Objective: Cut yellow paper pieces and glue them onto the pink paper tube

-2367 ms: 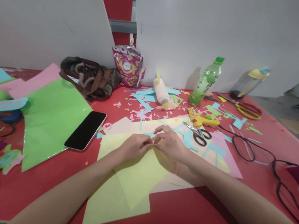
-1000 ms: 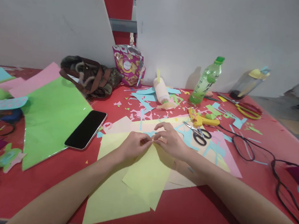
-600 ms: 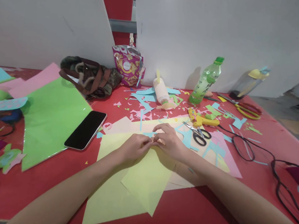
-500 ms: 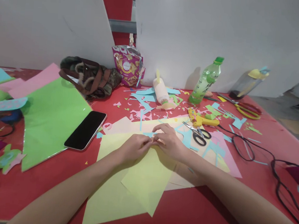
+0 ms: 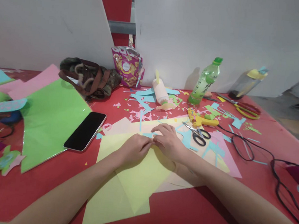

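Red tabletop (image 5: 183,211) bears yellow paper (image 5: 141,180) and scraps (image 5: 239,123), white panels (image 5: 171,37) behind.

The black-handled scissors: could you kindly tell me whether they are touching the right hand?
Apart. The head view shows a plain gap between the right hand and the black-handled scissors, with blue paper visible between them.

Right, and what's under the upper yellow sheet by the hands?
A second yellow sheet shows past the left edge of the upper yellow sheet, and peach paper past its right. Anything else beneath is covered and can't be seen.
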A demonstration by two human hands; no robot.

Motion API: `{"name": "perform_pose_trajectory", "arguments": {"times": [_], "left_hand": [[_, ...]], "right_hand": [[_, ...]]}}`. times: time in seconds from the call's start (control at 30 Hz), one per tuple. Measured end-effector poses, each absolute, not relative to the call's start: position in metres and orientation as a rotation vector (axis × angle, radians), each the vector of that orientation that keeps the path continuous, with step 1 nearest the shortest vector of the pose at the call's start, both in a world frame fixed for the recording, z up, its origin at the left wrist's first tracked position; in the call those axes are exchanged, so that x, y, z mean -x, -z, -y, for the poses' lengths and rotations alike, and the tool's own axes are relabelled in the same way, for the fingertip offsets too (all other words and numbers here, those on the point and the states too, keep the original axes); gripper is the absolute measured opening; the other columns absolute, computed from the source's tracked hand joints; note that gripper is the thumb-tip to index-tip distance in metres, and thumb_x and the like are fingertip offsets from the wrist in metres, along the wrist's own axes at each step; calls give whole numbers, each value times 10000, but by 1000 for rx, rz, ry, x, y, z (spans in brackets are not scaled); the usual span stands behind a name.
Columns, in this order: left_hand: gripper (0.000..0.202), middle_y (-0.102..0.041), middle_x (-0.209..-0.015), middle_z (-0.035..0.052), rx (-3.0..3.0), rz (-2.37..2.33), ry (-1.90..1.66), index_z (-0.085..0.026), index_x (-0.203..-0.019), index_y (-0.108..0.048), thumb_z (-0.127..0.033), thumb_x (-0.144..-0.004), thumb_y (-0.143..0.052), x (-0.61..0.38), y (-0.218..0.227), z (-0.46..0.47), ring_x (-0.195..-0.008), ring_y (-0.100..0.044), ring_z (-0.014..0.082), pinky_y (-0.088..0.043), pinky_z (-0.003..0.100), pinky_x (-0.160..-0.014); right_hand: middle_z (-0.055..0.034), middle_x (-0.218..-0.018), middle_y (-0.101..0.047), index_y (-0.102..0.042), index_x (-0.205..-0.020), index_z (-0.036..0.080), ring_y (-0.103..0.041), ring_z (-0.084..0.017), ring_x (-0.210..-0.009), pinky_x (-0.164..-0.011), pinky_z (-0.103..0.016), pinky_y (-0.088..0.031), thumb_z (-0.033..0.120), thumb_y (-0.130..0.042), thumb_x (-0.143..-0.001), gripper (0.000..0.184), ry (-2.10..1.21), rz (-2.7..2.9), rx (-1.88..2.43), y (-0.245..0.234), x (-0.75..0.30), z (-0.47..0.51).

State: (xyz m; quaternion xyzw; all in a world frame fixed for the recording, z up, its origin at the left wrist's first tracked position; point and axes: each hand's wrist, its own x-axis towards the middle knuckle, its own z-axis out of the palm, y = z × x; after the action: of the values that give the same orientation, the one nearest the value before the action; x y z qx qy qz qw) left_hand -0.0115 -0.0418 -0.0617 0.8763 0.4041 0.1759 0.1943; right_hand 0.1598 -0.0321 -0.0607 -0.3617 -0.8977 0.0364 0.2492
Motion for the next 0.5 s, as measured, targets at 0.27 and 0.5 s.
{"name": "perform_pose_trajectory", "arguments": {"times": [0.27, 0.5], "left_hand": [[268, -619, -707, 45, -2699, -1092, -458, -148, -780, -539, -171, -879, -292, 13, 67, 44, -668, -563, 161, -369, 322, -700], [291, -598, -659, 38, -2666, -1111, -423, -151, -719, -523, -145, -864, -271, 10, 62, 47, -608, -531, 153, -347, 324, -671]], "right_hand": [[-78, -1024, -597, -623, -739, 149, -420, -222, -997, -823, -403, -299, 140, -454, -839, 197, -78, 2536, 1053, 61, -156, 36], [-79, -992, -599, -606, -692, 148, -427, -221, -992, -825, -404, -298, 115, -472, -818, 187, -117, 2489, 1082, 63, -156, 38]]}}
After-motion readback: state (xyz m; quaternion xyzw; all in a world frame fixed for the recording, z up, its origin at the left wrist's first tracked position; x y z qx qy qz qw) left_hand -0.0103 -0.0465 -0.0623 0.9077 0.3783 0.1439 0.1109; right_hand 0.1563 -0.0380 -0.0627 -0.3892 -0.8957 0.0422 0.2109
